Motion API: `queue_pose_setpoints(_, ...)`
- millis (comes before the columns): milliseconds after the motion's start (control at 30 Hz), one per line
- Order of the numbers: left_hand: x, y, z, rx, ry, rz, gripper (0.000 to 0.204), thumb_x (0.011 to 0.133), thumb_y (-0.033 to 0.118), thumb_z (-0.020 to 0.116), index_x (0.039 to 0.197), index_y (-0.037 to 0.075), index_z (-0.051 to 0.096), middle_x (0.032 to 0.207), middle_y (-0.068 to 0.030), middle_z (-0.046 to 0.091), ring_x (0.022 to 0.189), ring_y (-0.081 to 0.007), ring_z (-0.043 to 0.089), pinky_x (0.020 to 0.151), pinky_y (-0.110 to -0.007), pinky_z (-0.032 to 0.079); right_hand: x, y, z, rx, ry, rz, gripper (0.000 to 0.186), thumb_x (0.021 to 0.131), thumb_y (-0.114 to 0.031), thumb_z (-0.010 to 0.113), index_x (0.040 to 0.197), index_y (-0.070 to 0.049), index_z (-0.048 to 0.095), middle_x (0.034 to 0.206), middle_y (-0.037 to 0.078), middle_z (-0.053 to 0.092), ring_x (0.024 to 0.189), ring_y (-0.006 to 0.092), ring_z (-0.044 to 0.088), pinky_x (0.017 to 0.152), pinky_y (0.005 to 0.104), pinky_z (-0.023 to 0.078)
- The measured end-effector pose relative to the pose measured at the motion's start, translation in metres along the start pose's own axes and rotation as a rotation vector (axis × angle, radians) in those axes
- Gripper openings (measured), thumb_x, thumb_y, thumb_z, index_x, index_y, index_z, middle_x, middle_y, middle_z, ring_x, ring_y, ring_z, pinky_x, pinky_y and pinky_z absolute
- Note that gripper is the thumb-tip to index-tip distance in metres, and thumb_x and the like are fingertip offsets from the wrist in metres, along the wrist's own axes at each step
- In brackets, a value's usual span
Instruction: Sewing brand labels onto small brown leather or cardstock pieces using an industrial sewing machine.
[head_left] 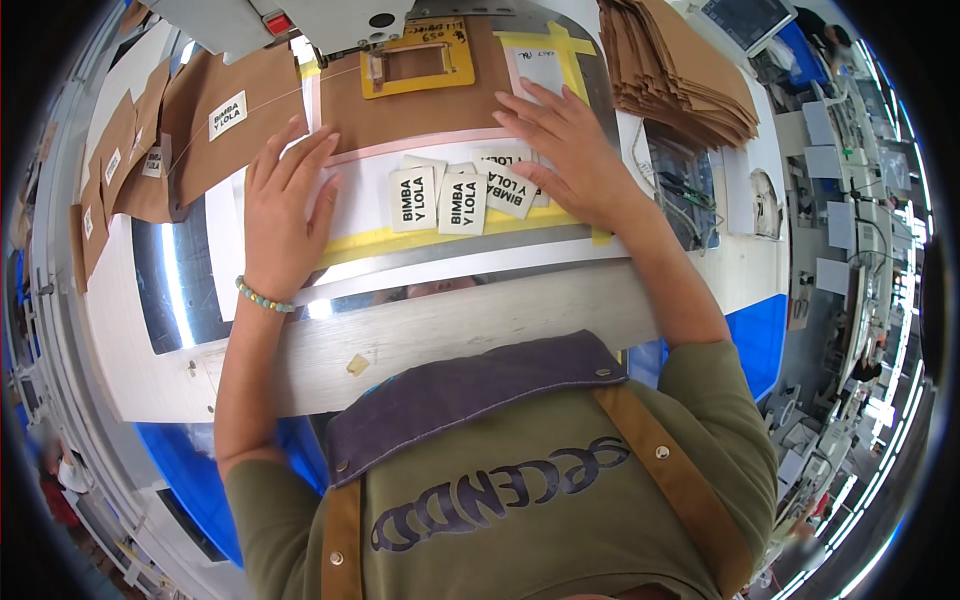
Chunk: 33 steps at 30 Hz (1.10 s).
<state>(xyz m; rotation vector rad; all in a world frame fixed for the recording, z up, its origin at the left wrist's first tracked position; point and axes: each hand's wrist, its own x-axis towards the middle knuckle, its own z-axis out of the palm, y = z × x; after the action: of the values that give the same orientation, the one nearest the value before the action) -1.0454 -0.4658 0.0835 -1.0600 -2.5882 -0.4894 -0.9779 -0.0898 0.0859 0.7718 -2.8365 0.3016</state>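
Observation:
My left hand [287, 205] rests with fingers stretched on the left of a brown sheet [420, 120] and the white board beneath it, a bead bracelet on the wrist. My right hand [565, 160] spreads its fingers at the sheet's right, near a white taped paper [537, 75]. Both hold nothing visible. Between them lies a loose group of several white printed labels [411, 200] beside a yellow tape strip [365, 237]. Above, a yellow frame [416, 85] sits on the brown sheet under the sewing machine head [250, 20].
Brown pieces with white labels [200, 130] overlap at left. A pile of brown pieces [675, 75] is at right, near scissors [690, 185] and a screen [735, 20]. Blue bins [755, 340] sit below the pale table edge [480, 340]. Other people [62, 470] appear at the far rim.

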Motion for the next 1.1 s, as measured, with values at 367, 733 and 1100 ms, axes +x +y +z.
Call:
queue_pose_setpoints(367, 0.0, -0.002, 0.002, 0.058, -0.087, 0.049, 0.056, 0.098, 0.013, 0.072, 0.153, 0.011, 0.06, 0.16, -0.0042, 0.059, 0.153, -0.0359, 0.046, 0.123, -0.049, 0.041, -0.002, 0.003, -0.007, 0.032, -0.091, 0.046, 0.061, 0.109, -0.042, 0.053, 0.16, -0.01, 0.051, 0.173, 0.008, 0.04, 0.163, 0.0334, 0.029, 0.134, 0.0572, 0.016)
queue_pose_setpoints(733, 0.003, 0.006, 0.002, 0.095, -0.12, 0.032, 0.055, 0.098, 0.024, 0.075, 0.151, 0.014, 0.063, 0.165, -0.0062, 0.053, 0.155, -0.0365, 0.041, 0.124, -0.053, 0.037, 0.001, -0.002, -0.008, 0.003, -0.109, 0.042, 0.061, 0.107, -0.04, 0.053, 0.162, -0.013, 0.05, 0.174, 0.009, 0.038, 0.163, 0.0346, 0.028, 0.134, 0.0563, 0.014)
queue_pose_setpoints(1100, 0.002, 0.004, 0.001, 0.09, -0.099, 0.015, 0.05, 0.099, 0.024, 0.074, 0.148, 0.011, 0.066, 0.16, -0.0055, 0.058, 0.153, -0.0343, 0.046, 0.124, -0.048, 0.041, -0.001, 0.001, -0.004, -0.011, -0.048, 0.01, 0.058, 0.11, -0.046, 0.055, 0.158, -0.015, 0.054, 0.172, 0.006, 0.041, 0.161, 0.0307, 0.033, 0.133, 0.0572, 0.018)
